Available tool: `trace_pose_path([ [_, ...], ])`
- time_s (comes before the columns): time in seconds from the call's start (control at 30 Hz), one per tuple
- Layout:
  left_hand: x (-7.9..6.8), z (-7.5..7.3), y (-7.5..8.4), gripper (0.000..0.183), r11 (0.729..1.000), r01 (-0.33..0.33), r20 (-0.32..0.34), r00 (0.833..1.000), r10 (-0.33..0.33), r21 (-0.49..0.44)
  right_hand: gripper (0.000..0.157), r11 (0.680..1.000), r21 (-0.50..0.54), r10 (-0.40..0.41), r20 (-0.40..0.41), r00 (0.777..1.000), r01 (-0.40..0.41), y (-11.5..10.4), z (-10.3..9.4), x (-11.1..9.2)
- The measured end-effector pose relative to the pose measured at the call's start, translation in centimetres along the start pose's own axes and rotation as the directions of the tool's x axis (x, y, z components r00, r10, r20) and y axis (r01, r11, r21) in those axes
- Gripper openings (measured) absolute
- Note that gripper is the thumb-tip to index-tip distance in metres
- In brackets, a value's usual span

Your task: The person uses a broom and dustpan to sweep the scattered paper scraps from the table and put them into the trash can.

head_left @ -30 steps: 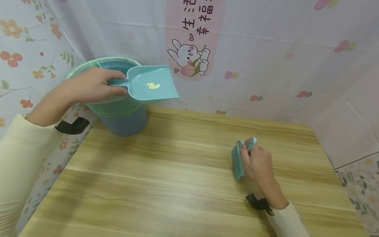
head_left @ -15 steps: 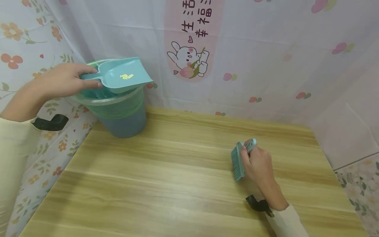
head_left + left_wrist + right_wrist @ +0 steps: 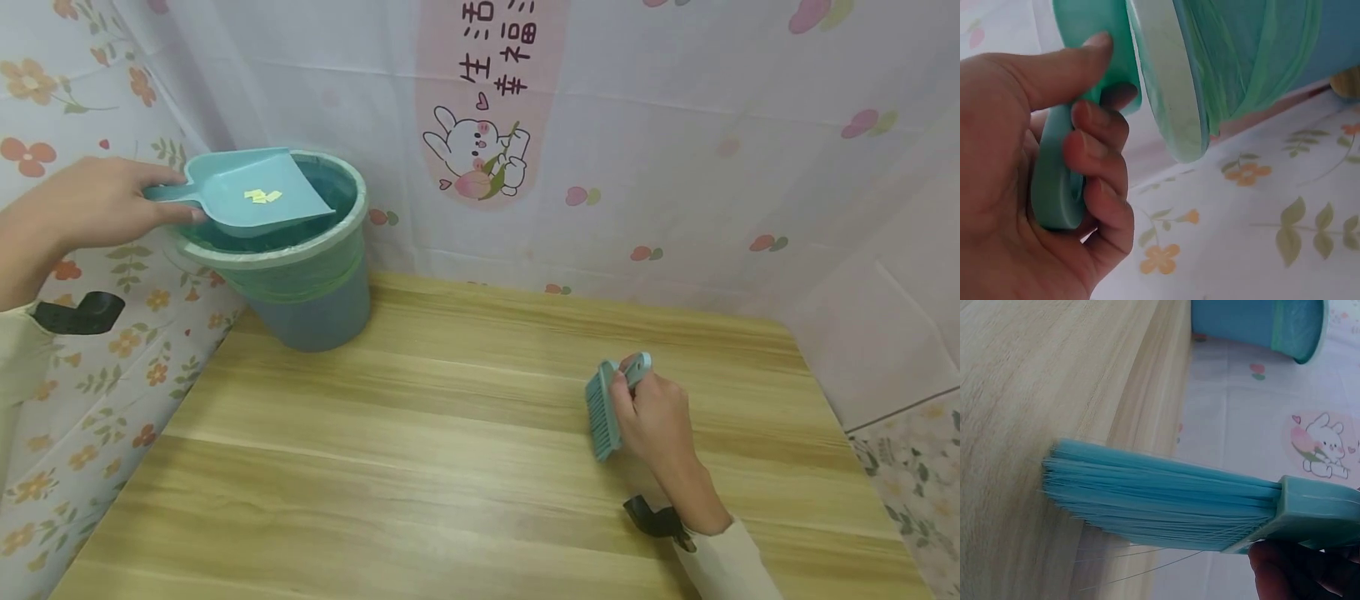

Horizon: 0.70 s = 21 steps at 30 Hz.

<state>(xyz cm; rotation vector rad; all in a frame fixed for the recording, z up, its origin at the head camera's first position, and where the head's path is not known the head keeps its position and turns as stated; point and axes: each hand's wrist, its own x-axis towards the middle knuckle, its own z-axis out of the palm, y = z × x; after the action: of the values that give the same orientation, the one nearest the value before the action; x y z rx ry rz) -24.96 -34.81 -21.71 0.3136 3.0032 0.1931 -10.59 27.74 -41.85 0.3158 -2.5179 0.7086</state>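
Observation:
A light teal dustpan (image 3: 232, 185) is held over the mouth of a blue bucket (image 3: 318, 312) by my left hand (image 3: 105, 200). Several small pale yellow paper scraps (image 3: 262, 197) lie in the pan. In the left wrist view the fingers curl round the dustpan handle (image 3: 1057, 181), beside the bucket's pale rim (image 3: 1169, 81). On the right of the table, my right hand (image 3: 656, 412) grips a teal hand brush (image 3: 603, 408). Its blue bristles (image 3: 1160, 494) point down at the wood in the right wrist view.
The bucket, lined with a thin green bag (image 3: 315, 279), stands at the back left corner of the wood-grain table (image 3: 450, 433). Behind it hangs a white printed cloth (image 3: 675, 167), and a flowered cloth (image 3: 67, 400) covers the left side.
My left hand has carried the dustpan leftward, from beyond the bucket's right side to over its opening, with the scraps still in the pan. The right hand and brush have stayed in place.

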Motion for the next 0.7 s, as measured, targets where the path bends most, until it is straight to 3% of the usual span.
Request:
trace_pose_path([
  [0.13, 0.1, -0.4, 0.5, 0.061, 0.991, -0.024, -0.013, 1.0, 0.026, 0.134, 0.016, 1.0, 0.001, -0.001, -0.003, 1.0, 0.001, 0.0, 0.0, 0.0],
  [0.23, -0.2, -0.6, 2.0, 0.058, 0.97, -0.003, -0.042, 0.999, 0.014, 0.243, 0.016, 1.0, -0.001, -0.005, -0.004, 1.0, 0.005, 0.0, 0.0, 0.0],
  [0.3, -0.7, -0.3, 3.1, 0.033, 0.951, -0.024, -0.143, 0.987, 0.072, 0.308, 0.016, 1.0, -0.002, -0.007, -0.003, 1.0, 0.007, 0.0, 0.0, -0.1],
  [0.37, -1.2, 0.0, 4.1, 0.009, 0.927, -0.066, -0.259, 0.951, 0.171, 0.369, 0.016, 1.0, -0.002, -0.008, -0.005, 1.0, 0.008, 0.0, 0.0, -0.1],
  [0.43, -1.6, 0.4, 4.9, 0.015, 0.895, -0.111, -0.359, 0.889, 0.284, 0.432, 0.016, 1.0, -0.004, -0.006, -0.007, 1.0, 0.006, 0.0, 0.0, -0.1],
  [0.47, -1.7, 0.6, 5.1, 0.022, 0.875, -0.133, -0.4, 0.85, 0.342, 0.465, 0.015, 1.0, -0.003, -0.004, -0.008, 1.0, 0.004, 0.0, 0.0, -0.1],
  [0.53, -1.7, 0.7, 5.7, 0.019, 0.848, -0.148, -0.427, 0.812, 0.398, 0.508, 0.015, 1.0, -0.004, -0.001, -0.008, 1.0, 0.001, 0.0, 0.0, -0.1],
  [0.7, -1.4, 0.9, 6.1, 0.016, 0.831, -0.159, -0.456, 0.773, 0.44, 0.533, 0.014, 1.0, -0.01, -0.002, -0.005, 1.0, 0.002, 0.0, -0.1, 0.0],
])
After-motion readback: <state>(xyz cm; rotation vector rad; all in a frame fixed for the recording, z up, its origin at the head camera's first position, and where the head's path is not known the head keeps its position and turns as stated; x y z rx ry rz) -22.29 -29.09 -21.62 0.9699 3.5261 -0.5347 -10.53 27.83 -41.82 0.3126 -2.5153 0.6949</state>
